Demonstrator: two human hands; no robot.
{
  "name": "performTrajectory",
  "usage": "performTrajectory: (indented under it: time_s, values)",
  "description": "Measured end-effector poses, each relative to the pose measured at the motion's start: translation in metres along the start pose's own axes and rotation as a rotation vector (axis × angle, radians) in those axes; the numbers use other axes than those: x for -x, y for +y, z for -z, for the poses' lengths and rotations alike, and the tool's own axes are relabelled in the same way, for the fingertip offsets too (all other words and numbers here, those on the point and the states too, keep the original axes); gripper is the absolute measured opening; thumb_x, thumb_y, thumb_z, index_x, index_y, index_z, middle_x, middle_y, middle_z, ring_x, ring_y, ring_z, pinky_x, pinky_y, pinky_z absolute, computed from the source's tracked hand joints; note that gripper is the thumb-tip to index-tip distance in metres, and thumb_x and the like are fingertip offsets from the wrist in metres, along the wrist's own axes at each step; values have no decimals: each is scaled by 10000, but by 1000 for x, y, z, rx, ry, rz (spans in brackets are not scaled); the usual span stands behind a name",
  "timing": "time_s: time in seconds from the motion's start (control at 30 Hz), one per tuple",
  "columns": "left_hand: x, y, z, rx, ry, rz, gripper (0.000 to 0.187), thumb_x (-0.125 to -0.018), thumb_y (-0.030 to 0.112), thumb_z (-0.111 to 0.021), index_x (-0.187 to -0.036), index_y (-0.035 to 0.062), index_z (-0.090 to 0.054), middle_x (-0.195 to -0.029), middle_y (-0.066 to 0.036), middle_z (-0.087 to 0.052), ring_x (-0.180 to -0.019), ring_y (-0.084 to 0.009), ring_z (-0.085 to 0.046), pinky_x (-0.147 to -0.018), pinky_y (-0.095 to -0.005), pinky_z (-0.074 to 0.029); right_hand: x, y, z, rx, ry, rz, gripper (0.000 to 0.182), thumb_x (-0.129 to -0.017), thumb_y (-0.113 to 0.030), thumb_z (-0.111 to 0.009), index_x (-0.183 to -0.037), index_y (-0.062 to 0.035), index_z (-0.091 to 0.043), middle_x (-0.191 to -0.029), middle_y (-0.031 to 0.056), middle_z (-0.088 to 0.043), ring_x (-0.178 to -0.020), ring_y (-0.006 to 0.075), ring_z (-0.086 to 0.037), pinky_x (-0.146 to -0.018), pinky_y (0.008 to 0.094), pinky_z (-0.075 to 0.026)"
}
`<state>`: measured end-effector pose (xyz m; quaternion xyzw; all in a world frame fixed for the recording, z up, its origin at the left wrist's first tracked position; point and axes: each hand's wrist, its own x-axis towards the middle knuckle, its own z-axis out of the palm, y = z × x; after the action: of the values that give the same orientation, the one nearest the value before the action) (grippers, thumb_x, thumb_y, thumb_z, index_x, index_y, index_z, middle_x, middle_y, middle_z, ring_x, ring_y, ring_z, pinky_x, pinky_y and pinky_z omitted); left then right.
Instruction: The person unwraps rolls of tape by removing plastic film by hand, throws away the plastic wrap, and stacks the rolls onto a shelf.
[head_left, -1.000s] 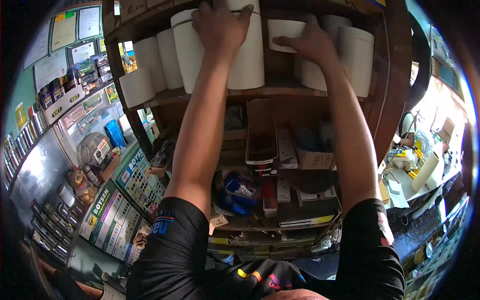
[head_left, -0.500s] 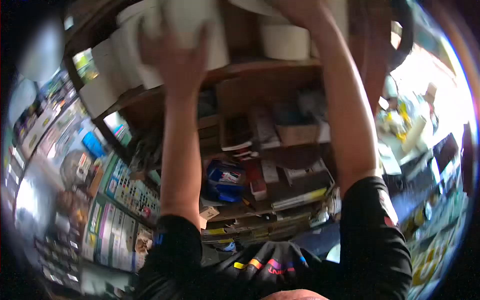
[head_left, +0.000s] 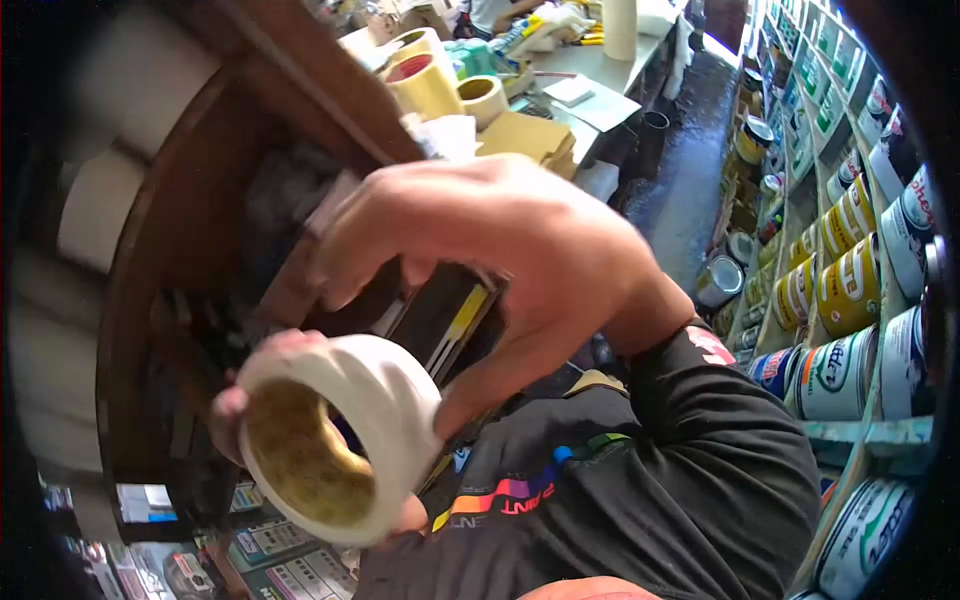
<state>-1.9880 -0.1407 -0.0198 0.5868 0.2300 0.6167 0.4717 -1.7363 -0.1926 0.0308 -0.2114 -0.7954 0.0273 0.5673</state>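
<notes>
A thick roll of pale masking tape [head_left: 405,400] is tilted in front of my chest, its brown cardboard core facing me. My left hand [head_left: 230,415] is wrapped round its far left side, with only the fingertips and a bit of the palm side showing; the rest is hidden behind the roll. Above and to the right, my right hand [head_left: 520,235] arches over with fingers curved and apart. Its thumb reaches down to the roll's right edge, while the other fingers hang clear of the tape and slightly blurred.
A dark wooden shelf [head_left: 205,190] stands at the left. Behind it, a counter [head_left: 600,65] carries more tape rolls [head_left: 425,88] and a yellowish stack of sheets [head_left: 530,138]; part of a person shows at its far end. Paint cans [head_left: 850,285] line the right-hand shelves beside an aisle.
Both hands have come down from the upper shelf, and a tape roll is now in the left one. My view has swung right, towards the counter and paint cans.
</notes>
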Motion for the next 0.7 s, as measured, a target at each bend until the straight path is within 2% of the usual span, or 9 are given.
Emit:
performTrajectory:
  time_s: [0.07,0.17,0.23,0.3,0.4,0.43,0.53,0.67,0.7]
  values:
    - [7,-29,-23,163,-376,-44,683,-950,442,-570,-1504,128,-324,-1301,-310,-545,-1118,-389,-637,-845,-401,-581,34,17,54,8,-17,-28,763,-643,-415,-960,-1163,26,-620,-1160,143,-676,-979,232,-669,-717,306,-518]
    - [13,-78,-76,272,-814,-88,546,-1019,392,-495,-1498,171,-357,-1273,-338,-559,-1124,-430,-632,-772,-401,-616,104,62,111,-290,27,-225,831,-639,-466,-969,-1161,55,-587,-1173,212,-649,-1031,243,-655,-832,327,-516]
    - [6,-97,-122,277,-796,648,786,-862,452,-691,-1475,99,-347,-1289,-338,-559,-1217,-437,-578,-963,-492,-524,154,91,135,-496,131,-426,820,-646,-459,-965,-1166,44,-582,-1195,202,-640,-1060,229,-650,-862,325,-517]
    - [-15,-119,-169,331,-723,1060,1033,-675,411,-922,-1443,37,-340,-1317,-340,-530,-1267,-436,-539,-1088,-529,-440,191,108,162,-550,175,-686,748,-681,-415,-952,-1172,15,-586,-1206,163,-641,-1073,200,-647,-867,312,-515]
    - [22,-166,-226,324,-819,155,1164,-537,299,-1023,-1434,32,-330,-1367,-331,-479,-1279,-425,-532,-1094,-507,-435,232,115,193,-455,254,-996,571,-751,-277,-931,-1173,-42,-628,-1101,27,-679,-986,100,-643,-759,251,-484]
    - [15,-177,-238,265,-901,115,1273,-451,305,-1057,-1442,50,-299,-1420,-308,-415,-1295,-414,-524,-1099,-498,-428,242,116,206,-409,253,-1038,468,-798,-217,-897,-1149,-51,-637,-1059,13,-684,-984,87,-640,-736,235,-486]
    - [16,-209,-274,205,-836,38,1125,-538,339,-1030,-1398,54,-364,-1359,-287,-515,-1240,-369,-587,-1046,-445,-485,271,124,239,42,233,-1019,390,-820,-188,-875,-1106,-34,-659,-1010,26,-686,-912,84,-650,-740,231,-500]
    - [26,-248,-306,136,-722,128,1078,-556,336,-1023,-1385,49,-396,-1342,-250,-568,-1220,-321,-619,-1028,-403,-509,288,151,265,97,460,-1111,318,-855,-150,-833,-1088,-18,-661,-997,30,-690,-887,85,-651,-766,241,-509]
    - [26,-255,-315,138,-689,164,1095,-562,329,-1022,-1400,44,-377,-1365,-234,-556,-1234,-307,-613,-1043,-392,-500,289,162,271,-137,541,-1079,307,-880,-153,-808,-1118,-27,-659,-1046,49,-694,-928,108,-654,-817,255,-514]
